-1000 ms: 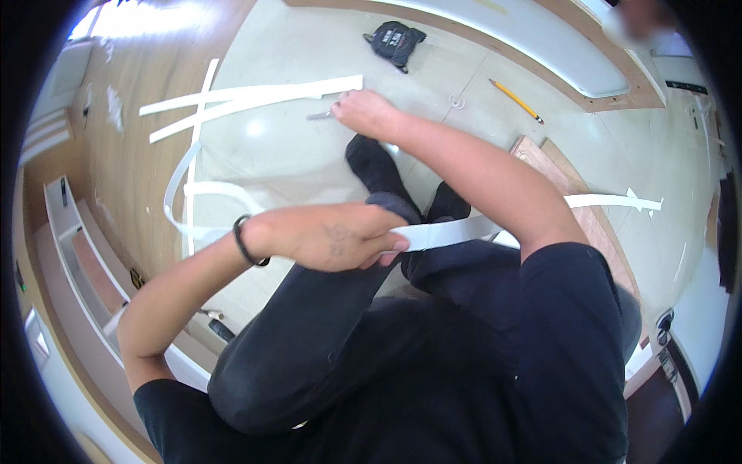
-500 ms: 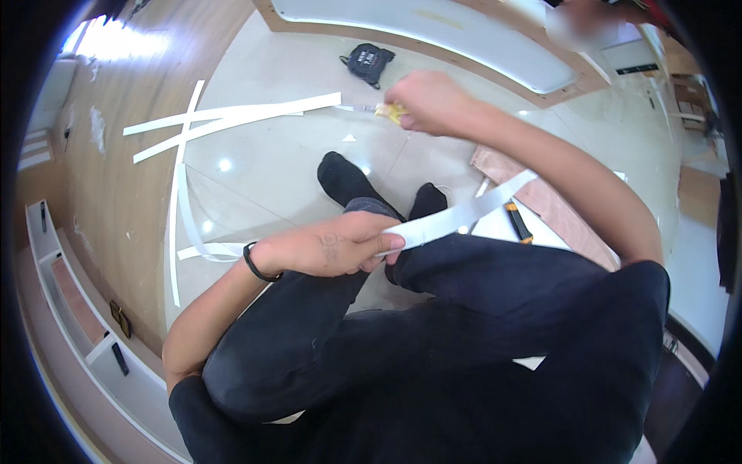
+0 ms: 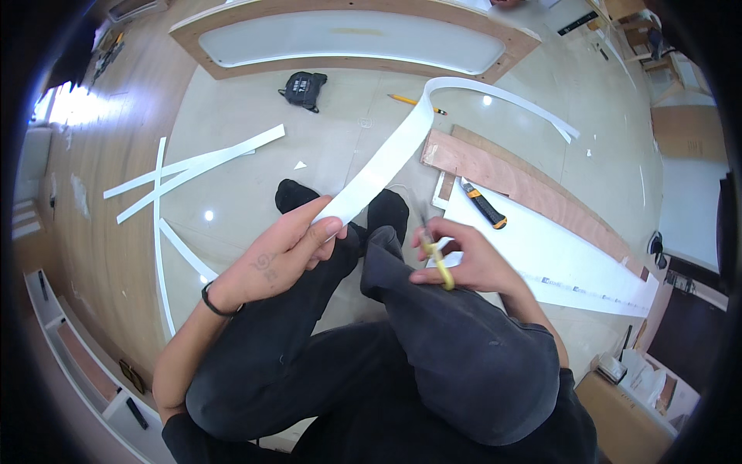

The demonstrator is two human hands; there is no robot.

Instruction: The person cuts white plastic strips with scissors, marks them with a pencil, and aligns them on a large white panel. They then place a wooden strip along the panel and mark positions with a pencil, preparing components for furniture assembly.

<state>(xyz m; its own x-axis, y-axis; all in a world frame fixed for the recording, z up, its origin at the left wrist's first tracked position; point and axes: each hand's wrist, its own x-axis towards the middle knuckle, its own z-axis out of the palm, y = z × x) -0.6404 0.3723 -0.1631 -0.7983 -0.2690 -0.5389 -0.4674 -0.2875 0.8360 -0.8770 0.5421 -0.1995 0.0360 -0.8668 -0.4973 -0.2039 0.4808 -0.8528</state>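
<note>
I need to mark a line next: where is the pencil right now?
In the head view, the yellow pencil lies on the pale floor at upper centre, right of the black tape measure and just left of the white strip's arch.

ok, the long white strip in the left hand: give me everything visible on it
The long white flat strip looks like thin, flexible plastic or laminate edging, plain and smooth. Its near end is pinched between thumb and fingers of the left hand, above the knees in dark trousers. From there it rises away, arches over the pale floor and a brown plywood board, then droops to a free far end at the right. Nothing else touches it; the right hand, holding a yellow-handled tool, is apart from it.
</note>
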